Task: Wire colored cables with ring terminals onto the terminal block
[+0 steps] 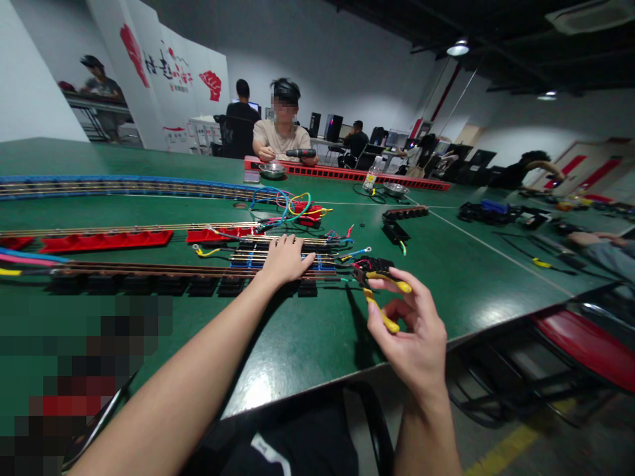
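My left hand (286, 260) lies flat with fingers stretched over several long copper-coloured bars on black and blue supports (238, 258). It presses on them from above. My right hand (414, 324) holds yellow-handled pliers (381, 311), handles spread apart between thumb and fingers. The pliers' dark head points left, close to a green wire end (347, 280) at the right end of the nearest bars; whether the jaws touch it I cannot tell. Behind the pliers' head sits a dark block with red wires (374, 264). A yellow wire (207, 252) with a ring terminal sticks out left of my left hand.
Red supports (106, 242) and a long blue-edged strip (124, 188) lie on the green table (307, 344). Farther back are a red slotted rail (347, 173), metal bowls (272, 170) and a short brown-topped piece (405, 213). A co-worker sits opposite; another's hands are at right.
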A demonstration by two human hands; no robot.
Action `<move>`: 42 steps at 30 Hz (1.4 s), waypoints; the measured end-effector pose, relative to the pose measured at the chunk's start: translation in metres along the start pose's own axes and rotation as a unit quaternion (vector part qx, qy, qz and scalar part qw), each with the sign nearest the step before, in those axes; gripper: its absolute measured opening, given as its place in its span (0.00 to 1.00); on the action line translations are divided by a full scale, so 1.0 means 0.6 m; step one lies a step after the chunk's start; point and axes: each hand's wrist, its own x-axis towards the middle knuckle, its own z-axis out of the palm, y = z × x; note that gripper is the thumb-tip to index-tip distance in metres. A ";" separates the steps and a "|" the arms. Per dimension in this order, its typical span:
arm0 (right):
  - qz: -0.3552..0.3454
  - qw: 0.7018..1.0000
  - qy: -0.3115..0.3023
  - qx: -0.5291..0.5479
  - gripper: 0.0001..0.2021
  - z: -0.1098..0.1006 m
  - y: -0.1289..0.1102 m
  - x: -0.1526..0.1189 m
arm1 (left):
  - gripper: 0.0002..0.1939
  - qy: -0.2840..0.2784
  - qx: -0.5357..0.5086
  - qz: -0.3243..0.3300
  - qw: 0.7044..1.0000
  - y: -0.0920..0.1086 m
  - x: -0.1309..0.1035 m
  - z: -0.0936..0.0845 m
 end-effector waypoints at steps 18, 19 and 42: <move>-0.075 0.995 0.004 -0.072 0.19 0.071 0.072 0.009 | 0.30 0.011 0.008 -0.002 1.000 0.002 0.000 0.005; -0.079 0.994 0.007 -0.075 0.18 0.069 0.070 0.009 | 0.30 0.009 0.010 -0.003 1.000 0.002 0.000 0.004; -0.053 0.995 0.006 -0.087 0.19 0.071 0.072 0.010 | 0.28 0.030 0.008 0.012 0.999 0.001 -0.003 0.005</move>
